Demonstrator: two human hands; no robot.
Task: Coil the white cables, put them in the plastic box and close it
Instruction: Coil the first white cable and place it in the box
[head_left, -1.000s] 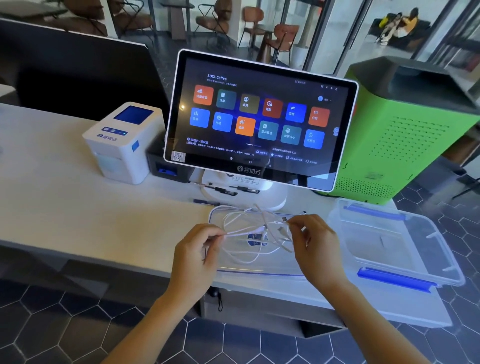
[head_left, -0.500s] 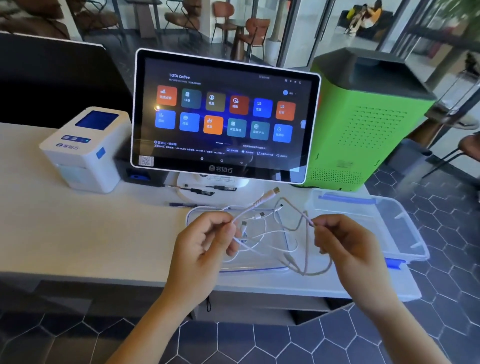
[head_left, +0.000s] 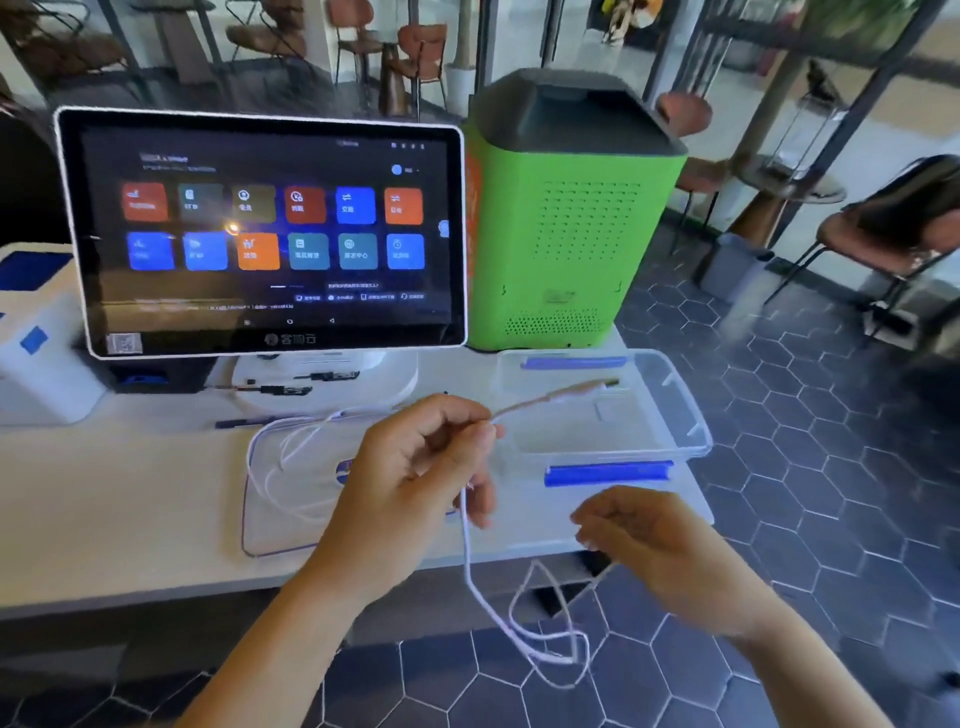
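Note:
My left hand pinches one white cable near its plug end, which sticks out to the right over the clear plastic box. The cable hangs off the table edge in a loose loop and rises to my right hand, which grips its other part. More white cable lies loose on the clear lid, flat on the table left of my hands. The box stands open at the table's right end, with blue clips on its near and far sides.
A touchscreen terminal stands behind the lid, a green machine behind the box, a white printer at far left. Small dark tools lie by the terminal's foot. The table edge runs just under my hands.
I have lifted one cable away from the pile on the lid and drawn it out; my right hand dropped lower and right, past the table edge. The view swung right.

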